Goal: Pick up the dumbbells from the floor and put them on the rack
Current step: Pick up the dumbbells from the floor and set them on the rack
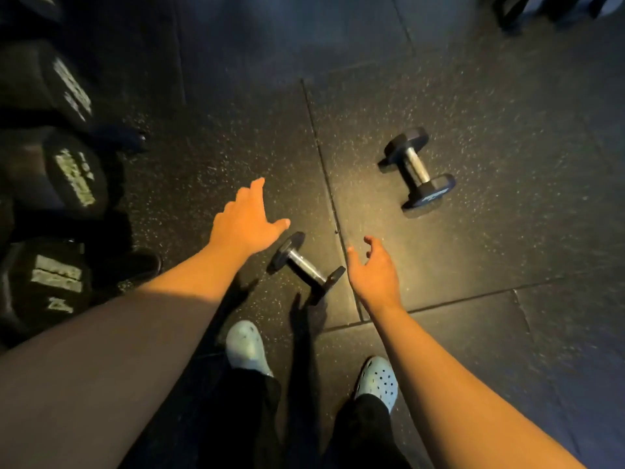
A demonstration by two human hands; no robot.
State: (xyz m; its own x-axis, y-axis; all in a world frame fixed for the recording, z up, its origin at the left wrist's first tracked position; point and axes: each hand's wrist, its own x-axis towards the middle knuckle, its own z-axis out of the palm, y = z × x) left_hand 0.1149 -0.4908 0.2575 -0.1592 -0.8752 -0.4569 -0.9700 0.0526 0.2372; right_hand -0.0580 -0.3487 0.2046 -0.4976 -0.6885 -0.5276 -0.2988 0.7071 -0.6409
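Two small black dumbbells with metal handles lie on the dark speckled rubber floor. The near dumbbell [306, 265] rests just ahead of my feet, between my two hands. My left hand [245, 221] hovers above and to the left of it, fingers spread, holding nothing. On its right side my right hand [373, 270] is open with fingers loosely curled, also holding nothing. The far dumbbell [417, 167] lies farther off to the right, out of reach of both hands. The rack [50, 164] runs down the left edge, loaded with large black dumbbells.
My feet in pale blue clogs [247, 346] stand just behind the near dumbbell. Seams between the floor mats [324, 164] cross the floor. A dark piece of equipment [514, 11] stands at the top right corner.
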